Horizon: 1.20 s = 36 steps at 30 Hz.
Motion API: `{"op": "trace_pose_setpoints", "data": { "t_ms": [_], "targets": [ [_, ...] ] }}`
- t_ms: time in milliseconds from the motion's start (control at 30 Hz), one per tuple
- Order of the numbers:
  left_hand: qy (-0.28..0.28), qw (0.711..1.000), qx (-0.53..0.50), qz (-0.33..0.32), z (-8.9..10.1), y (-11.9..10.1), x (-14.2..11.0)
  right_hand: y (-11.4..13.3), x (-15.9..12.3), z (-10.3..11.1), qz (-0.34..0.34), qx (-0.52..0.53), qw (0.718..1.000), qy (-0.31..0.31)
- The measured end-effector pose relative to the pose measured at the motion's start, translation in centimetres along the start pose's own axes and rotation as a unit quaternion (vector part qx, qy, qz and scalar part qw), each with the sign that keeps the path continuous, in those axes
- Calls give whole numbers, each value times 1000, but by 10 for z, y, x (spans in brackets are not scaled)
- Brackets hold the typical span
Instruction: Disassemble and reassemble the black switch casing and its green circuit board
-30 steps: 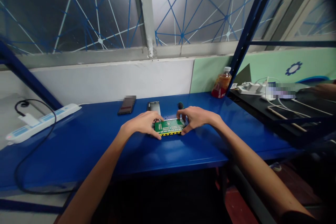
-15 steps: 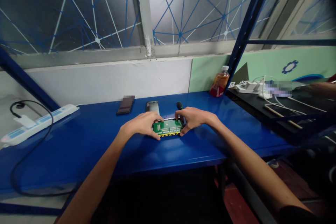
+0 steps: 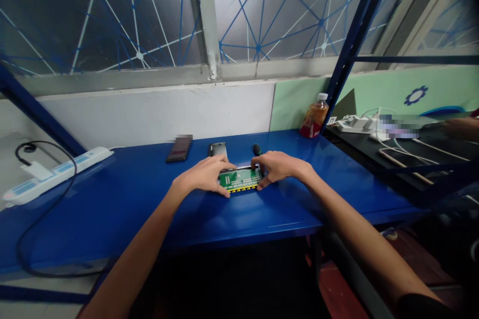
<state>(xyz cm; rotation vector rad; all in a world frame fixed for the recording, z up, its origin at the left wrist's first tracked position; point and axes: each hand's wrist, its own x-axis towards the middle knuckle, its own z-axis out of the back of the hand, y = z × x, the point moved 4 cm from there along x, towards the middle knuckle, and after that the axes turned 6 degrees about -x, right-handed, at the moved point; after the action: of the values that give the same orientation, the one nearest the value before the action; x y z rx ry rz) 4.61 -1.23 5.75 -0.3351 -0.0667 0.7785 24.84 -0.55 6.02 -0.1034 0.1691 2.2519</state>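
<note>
A green circuit board [image 3: 241,178] with a row of yellow pieces along its near edge lies in front of me, low over the blue table. My left hand [image 3: 209,173] grips its left end, thumb at the near edge and fingers at the far edge. Its right end is held the same way by my right hand [image 3: 275,168]. Just beyond the board is a grey casing-like piece [image 3: 218,149], partly hidden by my left fingers. A screwdriver with a dark green handle [image 3: 257,149] points toward my right hand, its tip hidden.
On the blue table [image 3: 149,199], a dark phone [image 3: 180,148] lies back left and a white power strip [image 3: 56,177] with a black cable far left. A drink bottle [image 3: 315,115] stands back right. Another person's hand [image 3: 458,127] shows over the black table at right.
The board's near edge sits slightly higher in view, and the board looks tilted a little differently. Both hands keep their hold on it; the view has shifted slightly.
</note>
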Motion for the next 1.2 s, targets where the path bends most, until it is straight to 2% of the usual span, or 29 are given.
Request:
{"op": "trace_pose_setpoints", "data": {
  "t_ms": [267, 367, 500, 700, 900, 1200],
  "targets": [
    [-45, 998, 4, -32, -6, -10, 7, -2, -2, 3, 12, 32, 999, -18],
    [-49, 998, 3, -41, -11, -12, 11, -5, -2, 7, 6, 45, 997, -56],
    [-47, 998, -3, -42, -13, -13, 12, -25, 5, 11, -82, 12, 982, -169],
    [-42, 998, -6, -51, -15, -10, 12, -64, 20, -5, -234, -16, 941, -245],
    [-44, 997, -3, -57, -16, -10, 13, -80, 35, -26, -275, 2, 939, -206],
    [-55, 996, 5, -64, -15, -14, 12, -73, 49, -36, -264, 14, 950, -168]
  ]
}}
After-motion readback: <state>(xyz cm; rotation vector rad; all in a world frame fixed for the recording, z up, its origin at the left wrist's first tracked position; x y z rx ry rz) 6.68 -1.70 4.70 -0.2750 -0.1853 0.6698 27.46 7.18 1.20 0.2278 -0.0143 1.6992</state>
